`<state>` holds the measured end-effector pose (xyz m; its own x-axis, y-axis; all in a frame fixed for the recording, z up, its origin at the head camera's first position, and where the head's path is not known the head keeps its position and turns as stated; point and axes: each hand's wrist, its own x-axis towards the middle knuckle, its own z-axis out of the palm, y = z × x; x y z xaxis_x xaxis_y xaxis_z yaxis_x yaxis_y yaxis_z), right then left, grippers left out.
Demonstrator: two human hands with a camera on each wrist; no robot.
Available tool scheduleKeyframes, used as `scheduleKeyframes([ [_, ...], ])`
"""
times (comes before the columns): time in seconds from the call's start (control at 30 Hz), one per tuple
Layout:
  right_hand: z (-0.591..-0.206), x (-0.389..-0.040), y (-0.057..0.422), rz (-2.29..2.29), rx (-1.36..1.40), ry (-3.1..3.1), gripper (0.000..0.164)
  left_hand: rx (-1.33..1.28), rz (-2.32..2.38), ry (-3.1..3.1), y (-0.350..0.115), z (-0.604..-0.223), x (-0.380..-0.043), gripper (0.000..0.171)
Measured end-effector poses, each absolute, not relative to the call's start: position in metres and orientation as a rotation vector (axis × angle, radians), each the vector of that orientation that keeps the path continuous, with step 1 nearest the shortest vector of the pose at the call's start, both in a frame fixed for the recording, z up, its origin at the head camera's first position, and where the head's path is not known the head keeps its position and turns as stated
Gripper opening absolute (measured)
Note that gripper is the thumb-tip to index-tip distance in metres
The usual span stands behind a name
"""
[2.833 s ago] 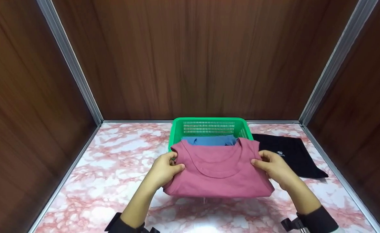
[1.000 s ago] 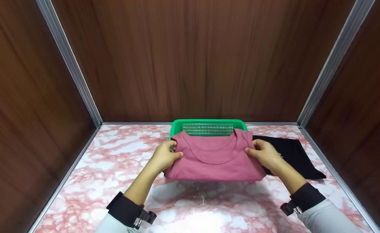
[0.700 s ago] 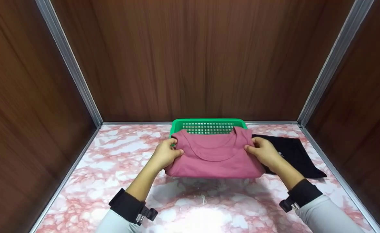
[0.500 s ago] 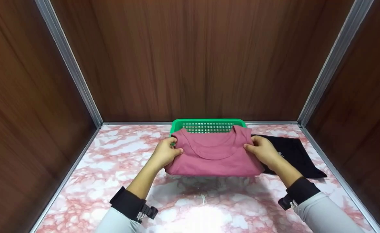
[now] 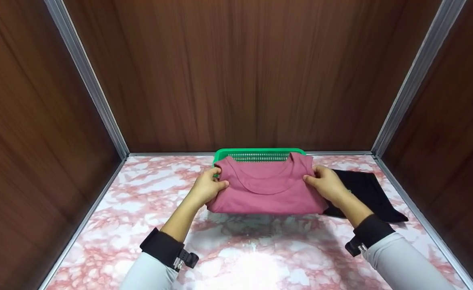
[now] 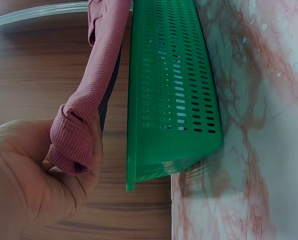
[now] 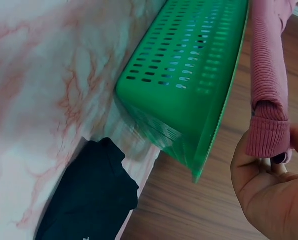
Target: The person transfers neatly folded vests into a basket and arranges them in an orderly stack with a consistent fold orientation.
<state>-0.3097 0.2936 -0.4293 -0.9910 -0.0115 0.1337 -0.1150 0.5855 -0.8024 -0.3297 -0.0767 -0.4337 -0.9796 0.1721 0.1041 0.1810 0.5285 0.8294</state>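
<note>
The left hand (image 6: 31, 182) grips the rolled end of a pink ribbed cloth (image 6: 96, 82), which runs away past the fingers with a dark strip (image 6: 107, 97) (too little shows to name it) along its side. Beside the hand, apart from it, stands a slotted green basket (image 6: 164, 150); farther out lies a marbled surface (image 6: 269, 150). Brown wood grain (image 6: 39, 75) spreads behind the hand.

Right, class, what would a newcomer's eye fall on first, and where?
Probably the pink shirt, held up between the left hand and right hand. Next, the green basket below it, near the back wall. Then the black cloth lies on the table, right of the basket.
</note>
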Motion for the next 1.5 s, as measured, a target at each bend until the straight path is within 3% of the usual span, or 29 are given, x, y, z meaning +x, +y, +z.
scheduleKeyframes([
  [0.4,-0.429,-0.323,0.29,1.408,0.11,-2.66,0.024,-0.289,-1.56,-2.707,-0.075,-0.433,-0.341,0.036],
  [0.7,-0.426,-0.329,0.284,1.3,0.102,-2.698,0.032,-0.268,-1.494,-2.714,-0.077,-0.437,-0.35,0.032],
  [1.5,-0.422,-0.347,0.284,1.184,0.114,-2.741,0.036,-0.263,-1.446,-2.721,-0.074,-0.435,-0.369,0.036],
])
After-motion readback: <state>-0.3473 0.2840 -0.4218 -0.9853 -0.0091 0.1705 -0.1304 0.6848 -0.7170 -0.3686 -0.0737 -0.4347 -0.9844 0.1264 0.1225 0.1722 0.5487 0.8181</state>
